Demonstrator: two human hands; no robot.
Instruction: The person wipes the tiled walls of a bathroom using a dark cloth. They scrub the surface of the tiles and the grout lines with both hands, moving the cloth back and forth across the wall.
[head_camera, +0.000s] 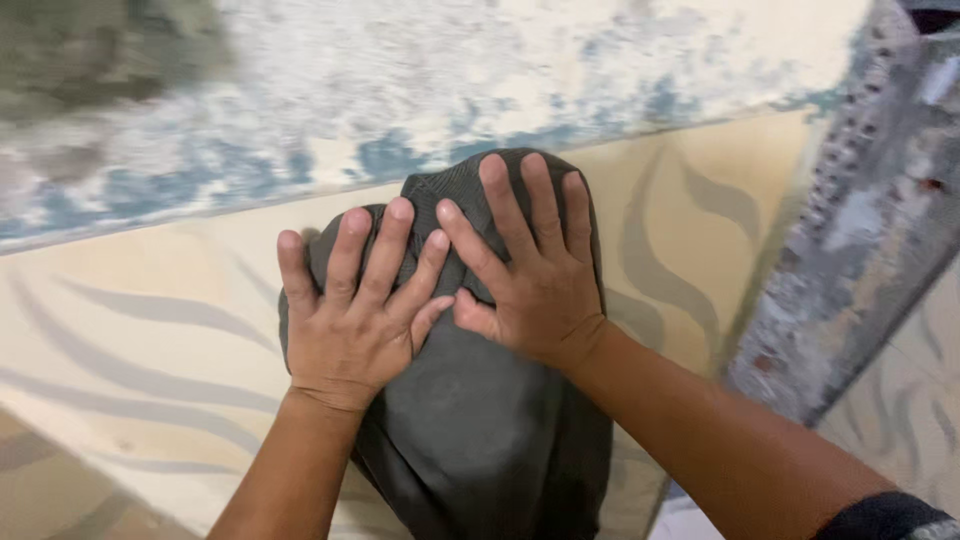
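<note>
Your left hand (345, 320) lay flat, fingers spread, grip wide on the dark grey knitted cloth (480, 430); your right hand (530, 275) pressed likewise beside it. The cloth lay on a cream wave-patterned mattress (150, 340). You seemed mid-smoothing; folding probably needs even pressure.

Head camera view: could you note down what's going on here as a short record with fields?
View: head camera, looking down at two bare hands
Left hand: flat, fingers spread, pressing on the dark grey cloth
Right hand: flat, fingers spread, pressing on the cloth's upper part, beside the left hand with thumbs touching
Cloth: dark grey knit fabric, bunched into a rounded mound
Surface: cream with grey wavy stripes
Behind: worn wall, white with blue patches
Right side: rough grey edge, chipped
Sleeve: dark, on the right arm
</note>
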